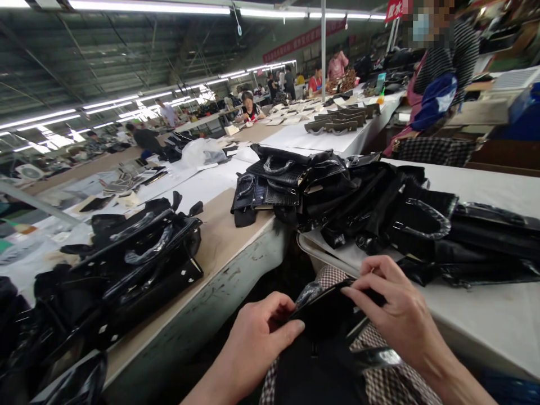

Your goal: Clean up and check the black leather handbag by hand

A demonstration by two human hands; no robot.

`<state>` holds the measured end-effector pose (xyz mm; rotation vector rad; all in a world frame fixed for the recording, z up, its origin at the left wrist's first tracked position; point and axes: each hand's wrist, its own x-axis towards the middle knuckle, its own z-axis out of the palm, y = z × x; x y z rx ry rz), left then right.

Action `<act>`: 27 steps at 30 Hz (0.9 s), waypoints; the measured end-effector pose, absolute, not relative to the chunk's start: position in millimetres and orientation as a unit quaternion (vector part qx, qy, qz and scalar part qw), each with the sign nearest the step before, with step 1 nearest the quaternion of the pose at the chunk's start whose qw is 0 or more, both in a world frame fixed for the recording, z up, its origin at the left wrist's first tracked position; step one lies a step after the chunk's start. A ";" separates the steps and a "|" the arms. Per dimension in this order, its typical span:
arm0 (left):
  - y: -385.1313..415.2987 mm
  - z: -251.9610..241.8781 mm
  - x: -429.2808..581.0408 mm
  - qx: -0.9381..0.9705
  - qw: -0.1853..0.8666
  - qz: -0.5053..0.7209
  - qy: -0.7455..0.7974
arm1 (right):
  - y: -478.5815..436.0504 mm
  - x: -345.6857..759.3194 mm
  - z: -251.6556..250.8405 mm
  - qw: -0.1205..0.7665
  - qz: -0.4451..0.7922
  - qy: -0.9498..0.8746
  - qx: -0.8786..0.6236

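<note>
A black bag is held over the lap, below the table edge; its near edge is pinched by the left hand; the right hand fingers are clamped over its top; a pile of bags is heaped beyond; workers are seated far off.

Black bag before the white table — brown-and-white checked cloth below the table's edge; black bags on it — red banner beyond.
</note>
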<state>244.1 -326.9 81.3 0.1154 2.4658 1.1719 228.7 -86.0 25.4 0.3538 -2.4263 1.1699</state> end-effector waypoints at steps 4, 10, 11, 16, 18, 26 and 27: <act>-328.6 80.4 246.0 0.035 0.170 0.383 0.907 | -91.3 224.4 17.7 0.223 0.453 -0.856 0.115; -327.6 75.1 240.0 0.059 0.136 0.372 0.916 | -95.9 226.2 9.0 0.184 0.528 -0.822 0.110; -327.4 73.6 239.3 0.072 0.125 0.371 0.917 | -96.5 226.8 8.4 0.194 0.528 -0.820 0.105; -326.6 62.7 237.8 0.142 0.075 0.370 0.915 | -98.6 227.6 7.3 0.215 0.528 -0.819 0.066; -326.6 57.6 237.6 0.160 0.064 0.367 0.914 | -98.7 227.2 7.6 0.208 0.529 -0.821 0.057; -327.2 57.1 233.1 0.267 0.022 0.331 0.905 | -95.9 230.3 8.0 0.194 0.547 -0.814 0.025; -325.7 60.7 230.9 0.278 0.024 0.314 0.907 | -95.4 231.0 7.5 0.196 0.550 -0.812 0.023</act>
